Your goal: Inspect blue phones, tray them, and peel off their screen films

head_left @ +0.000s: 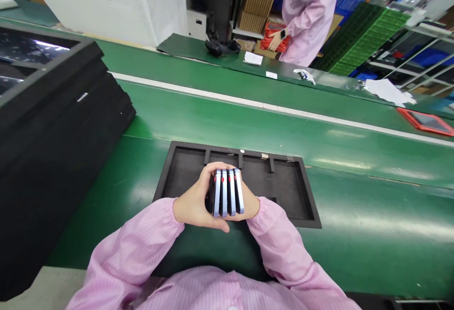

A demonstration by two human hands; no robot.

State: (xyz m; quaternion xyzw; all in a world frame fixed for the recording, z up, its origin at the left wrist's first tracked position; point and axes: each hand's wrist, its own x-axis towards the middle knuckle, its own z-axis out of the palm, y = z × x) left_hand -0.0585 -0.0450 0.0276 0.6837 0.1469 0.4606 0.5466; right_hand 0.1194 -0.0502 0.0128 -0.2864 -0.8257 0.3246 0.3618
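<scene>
Several smartphones (pixel 230 196) stand on edge side by side in a bunch, their pale blue-silver frames facing up and small red marks near their far ends. My left hand (pixel 194 203) is wrapped round the bunch from the left, thumb along the near end. On the other side my right hand (pixel 250 202) presses against the phones, its fingers mostly hidden behind them. Both hands hold the bunch above a black compartmented tray (pixel 291 189) with low dividers, lying on the green bench.
A tall stack of black trays (pixel 60 140) rises at the left, with glossy dark items in the top one. A pale strip (pixel 269 107) runs along the green bench (pixel 372 215). Across it are papers (pixel 386 91), a red-framed tablet-like item (pixel 427 122) and a person in pink (pixel 310 12).
</scene>
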